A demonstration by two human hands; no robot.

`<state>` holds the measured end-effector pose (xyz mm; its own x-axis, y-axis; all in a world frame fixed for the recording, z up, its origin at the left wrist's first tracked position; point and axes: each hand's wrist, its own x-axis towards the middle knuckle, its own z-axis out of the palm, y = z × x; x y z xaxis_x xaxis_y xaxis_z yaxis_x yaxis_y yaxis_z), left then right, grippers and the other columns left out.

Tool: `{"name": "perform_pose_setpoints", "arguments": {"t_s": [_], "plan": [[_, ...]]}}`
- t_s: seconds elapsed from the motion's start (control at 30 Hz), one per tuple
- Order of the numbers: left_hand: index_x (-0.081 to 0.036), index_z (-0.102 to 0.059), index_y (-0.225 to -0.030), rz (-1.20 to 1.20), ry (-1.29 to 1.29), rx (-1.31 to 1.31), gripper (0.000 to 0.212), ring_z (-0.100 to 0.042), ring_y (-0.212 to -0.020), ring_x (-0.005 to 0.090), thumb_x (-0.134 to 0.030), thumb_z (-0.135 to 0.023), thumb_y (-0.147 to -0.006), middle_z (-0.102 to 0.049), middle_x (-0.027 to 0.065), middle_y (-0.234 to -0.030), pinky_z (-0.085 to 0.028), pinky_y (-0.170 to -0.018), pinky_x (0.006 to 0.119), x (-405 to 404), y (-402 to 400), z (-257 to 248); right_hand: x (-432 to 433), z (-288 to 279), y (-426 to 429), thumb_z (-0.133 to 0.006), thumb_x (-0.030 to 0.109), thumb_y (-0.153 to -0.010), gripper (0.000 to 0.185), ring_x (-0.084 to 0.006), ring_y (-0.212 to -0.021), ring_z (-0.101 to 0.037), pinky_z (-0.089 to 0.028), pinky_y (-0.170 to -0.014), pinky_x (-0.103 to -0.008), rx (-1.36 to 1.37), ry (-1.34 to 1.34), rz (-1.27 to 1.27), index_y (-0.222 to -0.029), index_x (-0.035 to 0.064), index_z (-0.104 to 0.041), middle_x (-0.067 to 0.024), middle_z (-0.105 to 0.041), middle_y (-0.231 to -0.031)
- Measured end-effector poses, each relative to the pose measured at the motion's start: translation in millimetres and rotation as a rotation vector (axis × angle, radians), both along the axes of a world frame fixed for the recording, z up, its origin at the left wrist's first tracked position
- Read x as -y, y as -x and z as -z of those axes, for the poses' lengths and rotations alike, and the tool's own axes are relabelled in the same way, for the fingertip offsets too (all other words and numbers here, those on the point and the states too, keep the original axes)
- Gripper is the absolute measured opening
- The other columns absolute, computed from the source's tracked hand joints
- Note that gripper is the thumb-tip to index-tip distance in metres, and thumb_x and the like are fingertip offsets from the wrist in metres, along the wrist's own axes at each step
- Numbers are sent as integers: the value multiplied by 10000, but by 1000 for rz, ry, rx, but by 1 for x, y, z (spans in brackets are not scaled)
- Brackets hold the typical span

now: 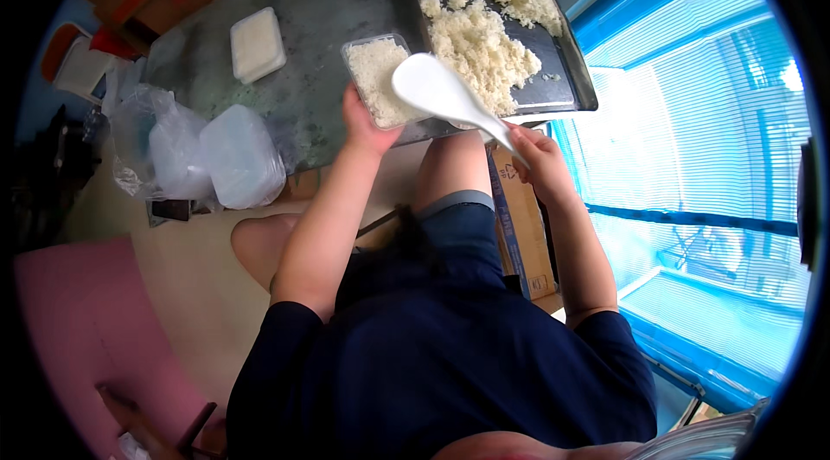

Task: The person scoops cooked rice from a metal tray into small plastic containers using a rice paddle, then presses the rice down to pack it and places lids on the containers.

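My left hand (369, 117) holds a clear plastic container (345, 50) from below, at its near left corner. White cooked rice (376, 67) fills the container, nearly level with the rim. In my right hand (541, 158) is the handle of a white rice paddle (431, 87). The paddle's broad head covers the container's right side, and whether it touches the rice I cannot tell. Just beyond lies a dark metal tray (541, 77) with loose heaps of cooked rice (476, 48) in it.
Another rice-filled container (257, 45) sits on the dark table (311, 12) to the left. Stacked clear containers (237, 152) in a plastic bag (139, 129) stand at the table's left edge. A cardboard box (522, 226) is below on the right, near a blue-framed window (687, 84).
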<state>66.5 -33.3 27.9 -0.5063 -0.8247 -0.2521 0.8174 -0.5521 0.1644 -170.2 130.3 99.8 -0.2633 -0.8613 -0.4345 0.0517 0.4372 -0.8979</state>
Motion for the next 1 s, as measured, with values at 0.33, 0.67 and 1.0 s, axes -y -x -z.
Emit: {"name": "perform_pose_setpoints", "arguments": {"t_s": [0.33,0.67,1.0], "plan": [[-30,-529,-1332,-62,42,704,379,-621,-1111,245,-218,-385,-1037,-633,122,-1232,-502,-945,371,19,-66,59,-23,53,82,-441,255,-1000,488,-93,-620,-475,-502,-609,-255,-6,9,492,-1469,126,-404,-43,-603,-892],[-95,-562,-1339,-189,627,1679,401,-624,-1055,347,-133,-564,-940,-629,229,-1199,-504,-896,361,-6,-115,22,-24,49,72,-427,188,-1010,459,-278,-1339,-423,-318,-1103,-405,-670,407,567,-1457,87,-404,-130,-430,-1473],[-217,-339,-1450,-126,593,2741,817,-244,-1309,636,-407,-751,-771,-234,294,-1515,-319,-1030,664,-57,-222,-41,-2,41,-88,-420,-44,-901,341,-212,-1030,-547,-428,-961,-328,-645,775,77,-1195,-6,-589,-137,-535,-1270]]}}
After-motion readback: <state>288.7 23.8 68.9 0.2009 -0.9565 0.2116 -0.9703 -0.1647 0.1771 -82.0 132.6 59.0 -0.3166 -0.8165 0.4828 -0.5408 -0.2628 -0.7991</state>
